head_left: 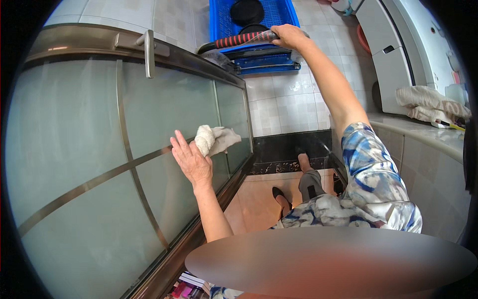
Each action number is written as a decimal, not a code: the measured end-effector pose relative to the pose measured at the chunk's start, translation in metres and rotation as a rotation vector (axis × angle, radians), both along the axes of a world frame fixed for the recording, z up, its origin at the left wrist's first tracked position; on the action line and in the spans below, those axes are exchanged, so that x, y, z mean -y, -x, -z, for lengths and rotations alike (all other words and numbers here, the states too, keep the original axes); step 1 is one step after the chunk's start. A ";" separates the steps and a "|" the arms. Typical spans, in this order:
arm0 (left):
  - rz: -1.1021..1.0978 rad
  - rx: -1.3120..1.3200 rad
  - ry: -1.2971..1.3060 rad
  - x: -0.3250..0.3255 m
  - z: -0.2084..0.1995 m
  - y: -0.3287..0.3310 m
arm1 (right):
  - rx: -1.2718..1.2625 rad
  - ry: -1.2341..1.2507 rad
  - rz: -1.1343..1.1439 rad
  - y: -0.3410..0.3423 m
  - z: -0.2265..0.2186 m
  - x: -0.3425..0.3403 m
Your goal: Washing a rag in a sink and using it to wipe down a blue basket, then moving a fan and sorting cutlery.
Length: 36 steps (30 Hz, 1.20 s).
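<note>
My left hand (193, 163) is beside the frosted glass of a metal-framed door (164, 107), its fingers stretched out. A crumpled white cloth (215, 140) hangs at its thumb side, held by the thumb, which is mostly hidden. My right arm reaches far forward, and my right hand (290, 37) is closed around the end of a curved bar with red and black stripes (238, 41). This bar runs leftward toward the door's edge, in front of a blue plastic basket (215, 22).
Dark round pans (247, 12) lie in the basket, above a blue folded crate (266, 62). A lever handle (149, 54) sticks out from the door. On the right, a counter (423, 132) carries towels (430, 102), near a white appliance (381, 55). A black stone sill (279, 149) crosses the floor.
</note>
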<state>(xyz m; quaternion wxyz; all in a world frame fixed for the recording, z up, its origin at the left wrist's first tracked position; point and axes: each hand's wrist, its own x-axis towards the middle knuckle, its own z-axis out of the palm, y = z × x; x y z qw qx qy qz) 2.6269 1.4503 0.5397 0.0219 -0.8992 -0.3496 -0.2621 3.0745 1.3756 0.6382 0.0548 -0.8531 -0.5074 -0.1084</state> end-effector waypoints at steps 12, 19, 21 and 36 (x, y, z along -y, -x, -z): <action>0.046 -0.063 -0.055 -0.030 0.022 -0.041 | -0.093 0.034 -0.022 -0.028 0.047 0.060; 0.077 -0.050 -0.025 -0.041 0.025 -0.054 | -0.060 0.137 0.090 0.005 0.080 0.103; 0.098 -0.040 -0.003 -0.043 0.026 -0.049 | -0.087 0.194 0.155 0.030 0.086 0.118; 0.641 0.437 0.898 0.058 0.047 -0.006 | -0.350 0.574 0.179 0.127 0.124 0.191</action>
